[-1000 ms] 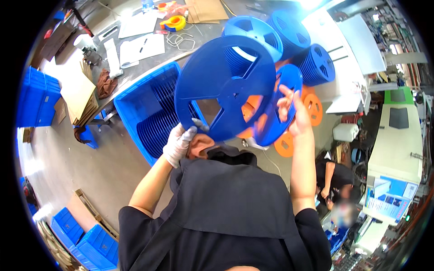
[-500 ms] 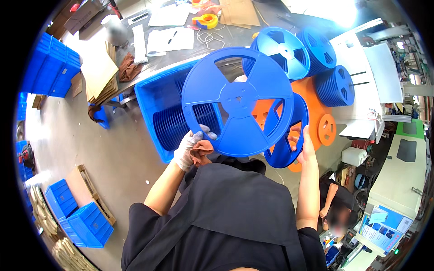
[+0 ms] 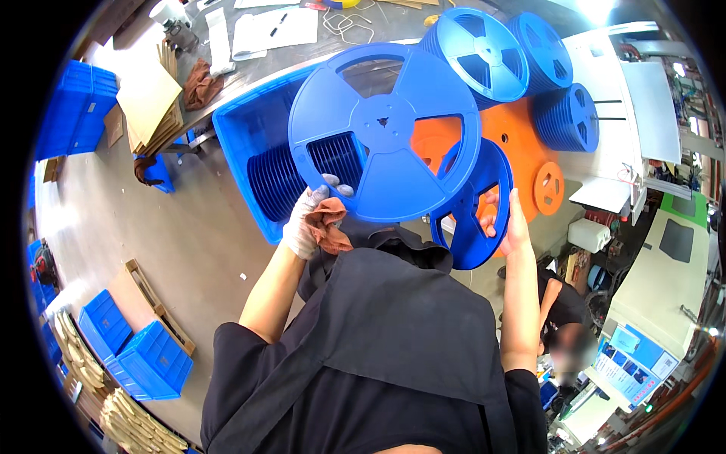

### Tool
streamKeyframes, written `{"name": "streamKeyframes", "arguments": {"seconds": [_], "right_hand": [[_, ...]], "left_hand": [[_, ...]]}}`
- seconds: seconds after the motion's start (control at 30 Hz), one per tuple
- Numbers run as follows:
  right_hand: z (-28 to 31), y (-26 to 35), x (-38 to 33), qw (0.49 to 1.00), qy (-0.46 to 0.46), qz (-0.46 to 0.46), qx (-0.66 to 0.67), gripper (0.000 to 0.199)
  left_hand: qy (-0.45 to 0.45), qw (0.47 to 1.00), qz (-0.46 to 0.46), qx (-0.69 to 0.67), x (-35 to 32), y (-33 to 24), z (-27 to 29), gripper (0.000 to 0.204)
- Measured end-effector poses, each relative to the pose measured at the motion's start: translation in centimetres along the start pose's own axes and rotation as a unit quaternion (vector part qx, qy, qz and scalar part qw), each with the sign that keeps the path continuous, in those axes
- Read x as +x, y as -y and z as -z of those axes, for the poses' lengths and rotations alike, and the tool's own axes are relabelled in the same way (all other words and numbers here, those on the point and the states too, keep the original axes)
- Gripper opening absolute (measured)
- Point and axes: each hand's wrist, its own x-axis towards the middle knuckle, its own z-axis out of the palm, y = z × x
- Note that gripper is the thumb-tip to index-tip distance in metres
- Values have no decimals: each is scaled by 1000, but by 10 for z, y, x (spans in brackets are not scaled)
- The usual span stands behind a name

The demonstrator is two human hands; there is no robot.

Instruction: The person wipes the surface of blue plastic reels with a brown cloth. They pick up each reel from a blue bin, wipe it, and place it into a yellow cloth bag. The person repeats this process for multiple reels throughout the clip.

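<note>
A large blue reel disc (image 3: 389, 181) with cut-out windows is held up in front of me. My left hand (image 3: 302, 219), in a pale glove, grips its lower left rim and also keeps a brown cloth (image 3: 329, 227) against the palm. At the right, my bare right hand (image 3: 514, 223) has its fingers round the edge of a second blue reel disc (image 3: 470, 246), seen tilted and partly behind the first. Beyond the left hand stands a blue crate (image 3: 233, 132) with a row of blue discs (image 3: 276, 189) inside.
Stacks of blue reels (image 3: 484, 57) stand at the far right by an orange round surface (image 3: 522, 136). A grey table (image 3: 276, 64) carries papers and string. Blue crates (image 3: 155, 359) sit on the left floor. Another person (image 3: 567, 303) is at lower right, near a machine (image 3: 665, 257).
Both discs appear higher and slightly further left in the view, and the background has shifted too. The large disc overlaps the second one less. Both hands keep their holds.
</note>
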Motion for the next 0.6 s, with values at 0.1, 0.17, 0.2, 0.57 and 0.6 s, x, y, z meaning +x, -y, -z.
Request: {"name": "streamKeyframes", "arguments": {"seconds": [0.1, 0.17, 0.2, 0.57, 0.6], "right_hand": [[0, -4, 3, 999, -13, -38, -13, 54], [-8, -7, 0, 999, -17, -37, -19, 55], [-4, -11, 2, 999, -15, -42, -22, 55], [-27, -44, 17, 997, -46, -55, -23, 57], [-35, -46, 16, 997, -46, -46, -30, 57]], "left_hand": [[-30, 999, -24, 2, -4, -4, 7, 32], [-71, 996, -44, 23, -8, -12, 20, 30], [-110, 994, -26, 0, -12, -19, 30, 26], [-429, 832, -133, 325, 54, -45, 176, 19], [-427, 832, -126, 331, 66, -46, 188, 19]]}}
